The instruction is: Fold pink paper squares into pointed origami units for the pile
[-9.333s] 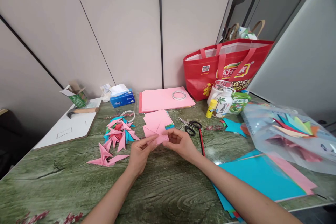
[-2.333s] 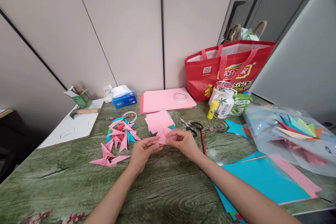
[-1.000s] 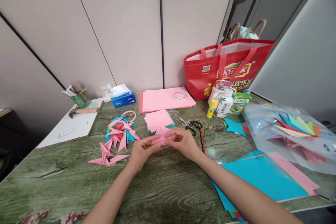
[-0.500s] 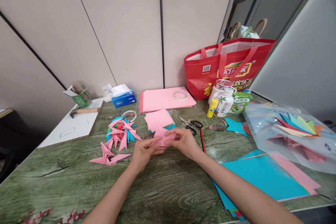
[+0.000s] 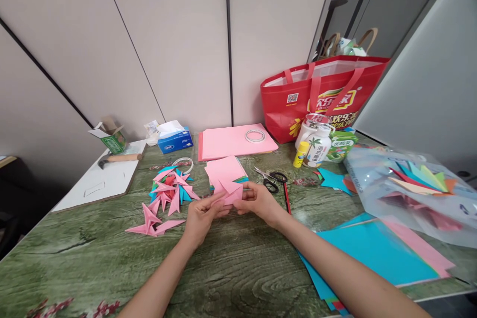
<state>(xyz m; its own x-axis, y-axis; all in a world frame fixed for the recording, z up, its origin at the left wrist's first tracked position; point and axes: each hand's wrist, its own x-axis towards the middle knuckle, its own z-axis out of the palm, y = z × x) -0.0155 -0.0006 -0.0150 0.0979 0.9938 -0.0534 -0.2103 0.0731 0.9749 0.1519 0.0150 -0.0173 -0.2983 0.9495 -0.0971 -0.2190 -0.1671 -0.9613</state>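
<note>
A small folded pink paper piece [image 5: 230, 192] is pinched between my left hand [image 5: 203, 214] and my right hand [image 5: 258, 201], just above the green wood-grain table [image 5: 223, 268]. Its pointed flaps stick up between my fingertips. Right behind it lies a small stack of pink square sheets [image 5: 223, 169]. To the left sits a heap of folded pink, blue and red paper pieces [image 5: 167, 191], with two pink ones [image 5: 151, 221] apart at the front.
Scissors [image 5: 271, 179] and a red pencil [image 5: 286, 201] lie right of my hands. Large pink sheets with a tape ring [image 5: 254, 135] sit at the back. A red bag [image 5: 324, 94], bottles [image 5: 316, 144], a plastic bag of paper [image 5: 413, 189], blue sheets [image 5: 372, 253], tissue box [image 5: 173, 140] and hammer [image 5: 117, 158] surround them.
Over the frames my fingers have folded the pink paper smaller; in the last half second its pointed flaps have opened upward again. Both hands stay at the same spot.
</note>
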